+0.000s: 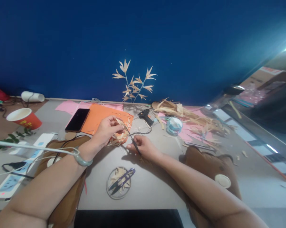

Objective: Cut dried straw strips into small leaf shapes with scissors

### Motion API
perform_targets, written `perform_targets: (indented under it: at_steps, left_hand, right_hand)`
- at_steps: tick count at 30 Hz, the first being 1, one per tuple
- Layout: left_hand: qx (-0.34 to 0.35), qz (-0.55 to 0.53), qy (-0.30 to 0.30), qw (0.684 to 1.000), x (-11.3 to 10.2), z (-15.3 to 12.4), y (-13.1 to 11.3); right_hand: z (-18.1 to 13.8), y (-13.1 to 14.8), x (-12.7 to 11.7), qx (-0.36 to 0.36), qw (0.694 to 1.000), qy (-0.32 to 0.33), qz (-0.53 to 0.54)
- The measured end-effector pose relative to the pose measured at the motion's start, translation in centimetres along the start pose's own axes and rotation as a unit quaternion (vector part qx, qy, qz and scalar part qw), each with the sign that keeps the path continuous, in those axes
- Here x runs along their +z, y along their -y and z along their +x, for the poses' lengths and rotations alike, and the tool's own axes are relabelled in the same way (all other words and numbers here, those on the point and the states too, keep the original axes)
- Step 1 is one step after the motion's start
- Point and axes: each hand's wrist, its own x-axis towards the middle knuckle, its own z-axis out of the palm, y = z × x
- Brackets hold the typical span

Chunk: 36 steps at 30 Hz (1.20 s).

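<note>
My left hand (109,129) pinches a small pale piece of dried husk (119,122) above the orange sheet (97,115). Closed around slim dark tweezers (134,144), my right hand (144,148) rests low over the table, their tip reaching up to the husk piece. More curled husk (119,138) lies just beneath my left fingers. Nearer to me, a round clear dish (108,190) holds husk scraps, with thread snips (123,181) lying across it. Behind my hands stands a branch of pale husk flowers (133,84) on bluish stems.
A black glue gun (146,117) and a blue tape roll (174,126) lie beyond my right hand, beside a husk pile (185,114). At left are a phone (77,119), a red paper cup (25,118) and a power strip (21,167). Brown cushions (211,171) flank my forearms.
</note>
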Motion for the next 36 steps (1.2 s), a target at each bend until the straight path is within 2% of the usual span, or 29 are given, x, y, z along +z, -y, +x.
perform_targets:
  at_steps: [12,18,22,24,26,31,36]
  left_hand:
    - [0.010,-0.002,-0.001,1.000,0.1,-0.1,0.0]
    - [0.017,0.028,-0.005,0.999,0.3,-0.2,-0.4]
    - [-0.044,0.024,0.058,0.997,0.4,-0.3,0.0]
    - [-0.095,0.019,0.098,0.990,0.4,-0.3,0.5]
    - [-0.114,0.043,0.129,0.984,0.4,-0.4,0.9]
    - [-0.049,0.137,0.205,0.968,0.5,-0.7,0.9]
    - [-0.049,0.134,0.182,0.973,0.7,-0.8,0.6]
  right_hand:
    - [-0.1,0.0,0.1,-0.016,1.000,-0.025,-0.007]
    - [0.0,0.3,0.2,-0.038,0.995,-0.076,0.042]
    - [0.0,0.5,0.2,-0.058,0.986,-0.114,0.108]
    - [-0.1,0.6,0.1,-0.075,0.981,-0.141,0.106]
    - [-0.2,0.6,-0.1,-0.103,0.977,-0.166,0.089]
    - [-0.3,0.4,-0.4,-0.134,0.973,-0.168,0.084]
    - [-0.5,0.8,-0.2,-0.124,0.975,-0.178,0.055]
